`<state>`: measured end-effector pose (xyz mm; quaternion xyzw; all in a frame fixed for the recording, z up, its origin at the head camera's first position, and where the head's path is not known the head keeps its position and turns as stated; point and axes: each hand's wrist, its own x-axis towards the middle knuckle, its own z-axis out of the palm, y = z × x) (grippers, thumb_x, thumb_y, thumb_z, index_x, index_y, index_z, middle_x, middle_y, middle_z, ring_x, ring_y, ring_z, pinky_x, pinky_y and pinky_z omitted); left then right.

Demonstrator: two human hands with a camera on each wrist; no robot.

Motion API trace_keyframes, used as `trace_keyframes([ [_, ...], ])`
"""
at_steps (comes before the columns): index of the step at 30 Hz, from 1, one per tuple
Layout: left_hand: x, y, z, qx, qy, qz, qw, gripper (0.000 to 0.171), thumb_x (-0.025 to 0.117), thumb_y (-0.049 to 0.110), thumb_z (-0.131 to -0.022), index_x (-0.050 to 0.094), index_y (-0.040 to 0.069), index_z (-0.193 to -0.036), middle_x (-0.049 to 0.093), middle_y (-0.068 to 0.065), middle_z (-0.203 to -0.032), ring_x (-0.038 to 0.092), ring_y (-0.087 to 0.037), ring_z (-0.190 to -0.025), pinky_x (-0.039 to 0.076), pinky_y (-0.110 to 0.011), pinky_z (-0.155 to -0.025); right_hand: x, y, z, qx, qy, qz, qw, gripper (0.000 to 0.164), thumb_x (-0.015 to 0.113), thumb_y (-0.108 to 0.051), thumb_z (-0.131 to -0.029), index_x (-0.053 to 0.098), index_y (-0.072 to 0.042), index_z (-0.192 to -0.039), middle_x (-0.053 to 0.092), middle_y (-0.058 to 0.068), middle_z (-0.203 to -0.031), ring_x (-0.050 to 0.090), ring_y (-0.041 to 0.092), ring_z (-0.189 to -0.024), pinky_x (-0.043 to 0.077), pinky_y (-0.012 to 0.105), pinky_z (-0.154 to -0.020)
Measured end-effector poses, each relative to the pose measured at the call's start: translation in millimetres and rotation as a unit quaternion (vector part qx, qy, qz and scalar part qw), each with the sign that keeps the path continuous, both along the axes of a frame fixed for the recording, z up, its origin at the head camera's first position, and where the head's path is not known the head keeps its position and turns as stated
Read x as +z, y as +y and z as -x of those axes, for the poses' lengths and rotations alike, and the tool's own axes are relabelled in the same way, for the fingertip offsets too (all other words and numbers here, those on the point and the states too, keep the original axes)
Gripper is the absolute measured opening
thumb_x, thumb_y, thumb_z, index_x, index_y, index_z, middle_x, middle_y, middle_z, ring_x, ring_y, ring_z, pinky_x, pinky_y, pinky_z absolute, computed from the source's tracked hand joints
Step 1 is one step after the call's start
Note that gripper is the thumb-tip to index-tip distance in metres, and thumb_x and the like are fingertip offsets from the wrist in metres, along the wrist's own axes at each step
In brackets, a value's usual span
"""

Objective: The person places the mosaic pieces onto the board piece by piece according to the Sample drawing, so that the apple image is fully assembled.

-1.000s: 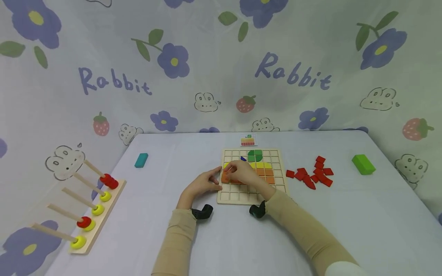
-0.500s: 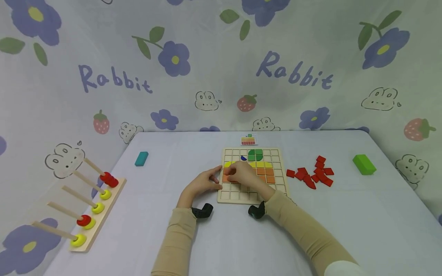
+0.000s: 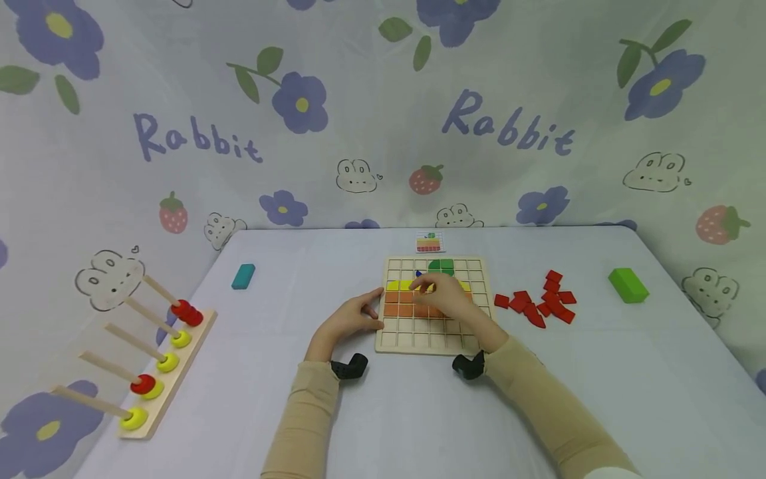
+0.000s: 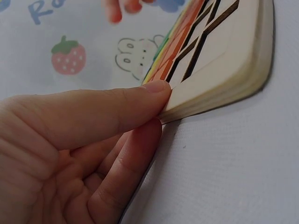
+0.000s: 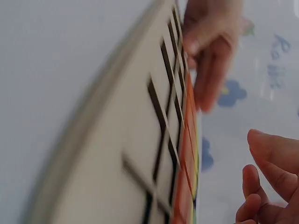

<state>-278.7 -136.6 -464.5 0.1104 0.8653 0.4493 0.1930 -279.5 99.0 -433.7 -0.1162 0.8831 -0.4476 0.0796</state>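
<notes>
A square wooden grid board [image 3: 396,342] lies mid-table, with rows of orange tiles [image 3: 399,310] and yellow tiles [image 3: 392,285], green pieces [image 3: 441,266] and a small blue piece [image 3: 418,273]. My left hand [image 3: 349,317] is at the board's left edge; in the left wrist view its thumb [image 4: 156,87] lies on the rim and a finger bends against the side below, holding the board. Above the yellow and orange rows hovers my right hand [image 3: 445,295], partly hiding them. The right wrist view shows its thumb and fingers [image 5: 268,149] loosely bent and apart, holding nothing.
Red pieces [image 3: 534,315] lie scattered right of the board, and a green block [image 3: 628,285] stands farther right. A small picture card [image 3: 430,242] is behind the board. At left are a teal block [image 3: 243,276] and a pegged stand with rings [image 3: 170,382].
My right hand has moved right from the left end of the orange rows, uncovering orange tiles there. The left hand has stayed at the board's left edge.
</notes>
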Motion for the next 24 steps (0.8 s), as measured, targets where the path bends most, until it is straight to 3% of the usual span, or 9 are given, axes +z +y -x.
trace_keyframes([
  [8, 4.5, -2, 1.0, 0.011, 0.001, 0.010, 0.9999, 0.080, 0.076, 0.013, -0.075, 0.036, 0.018, -0.144, 0.058, -0.005, -0.087, 0.048, -0.017, -0.076, 0.040, -0.027, -0.067, 12.6, 75, 2.6, -0.074, 0.008, 0.010, 0.997, 0.030, 0.067, -0.018, -0.084, 0.064, -0.005, -0.111, 0.057, 0.013, -0.101, 0.042, 0.024, -0.084, 0.037, 0.031, -0.065],
  [12, 4.5, -2, 1.4, 0.006, -0.002, 0.005, 1.0000, 0.080, 0.075, 0.013, -0.075, 0.035, 0.017, -0.144, 0.058, -0.006, -0.086, 0.048, -0.017, -0.074, 0.039, -0.027, -0.065, 11.8, 106, 1.5, -0.103, -0.018, -0.008, 0.995, 0.036, 0.067, -0.020, -0.084, 0.061, -0.005, -0.116, 0.055, 0.014, -0.105, 0.044, 0.025, -0.088, 0.041, 0.030, -0.066],
  [17, 1.3, -2, 2.7, 0.006, -0.004, -0.001, 1.0000, 0.080, 0.075, 0.012, -0.075, 0.035, 0.018, -0.144, 0.057, -0.006, -0.085, 0.046, -0.016, -0.072, 0.039, -0.027, -0.062, 7.1, 130, -0.8, -0.106, -0.076, -0.047, 0.990, 0.037, 0.067, -0.020, -0.083, 0.060, -0.005, -0.116, 0.052, 0.015, -0.106, 0.046, 0.027, -0.092, 0.041, 0.033, -0.072],
  [24, -1.8, 0, 0.5, 0.005, -0.007, 0.005, 1.0000, 0.080, 0.076, 0.014, -0.075, 0.035, 0.018, -0.144, 0.058, -0.006, -0.085, 0.047, -0.016, -0.072, 0.039, -0.027, -0.063, -5.1, 141, -2.6, -0.064, -0.089, -0.119, 0.987, 0.041, 0.074, -0.020, -0.076, 0.059, -0.003, -0.111, 0.053, 0.014, -0.098, 0.047, 0.027, -0.088, 0.040, 0.036, -0.073],
])
